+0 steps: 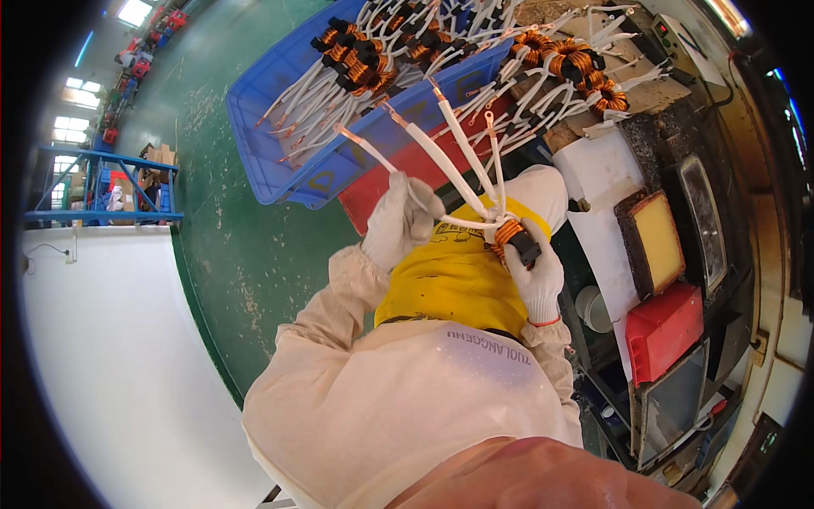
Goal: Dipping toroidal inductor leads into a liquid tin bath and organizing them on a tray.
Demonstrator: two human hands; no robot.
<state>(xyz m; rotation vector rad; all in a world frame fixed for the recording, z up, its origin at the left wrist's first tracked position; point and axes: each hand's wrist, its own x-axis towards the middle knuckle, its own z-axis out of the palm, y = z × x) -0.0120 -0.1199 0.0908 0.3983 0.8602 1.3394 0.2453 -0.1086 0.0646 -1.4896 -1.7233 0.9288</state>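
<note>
A toroidal coil (509,235) wound with copper wire, with a black block on its side, is in my right hand (539,276). Several white-sleeved leads (447,163) fan out from it, away from me, ending in bare copper tips. One of these leads bends left, and my left hand (400,212) is closed around it below its copper end. White gloves cover both hands. Both are held over the yellow apron (454,280) on my lap. The fingertips of my right hand are partly hidden by the coil.
Ahead stands a blue crate (292,182) full of similar coils, above a red bin (373,199). More coils (577,64) lie on the bench at right. There, a tray of yellowish material (659,242), a red container (666,331) and a control box (691,51) stand close by.
</note>
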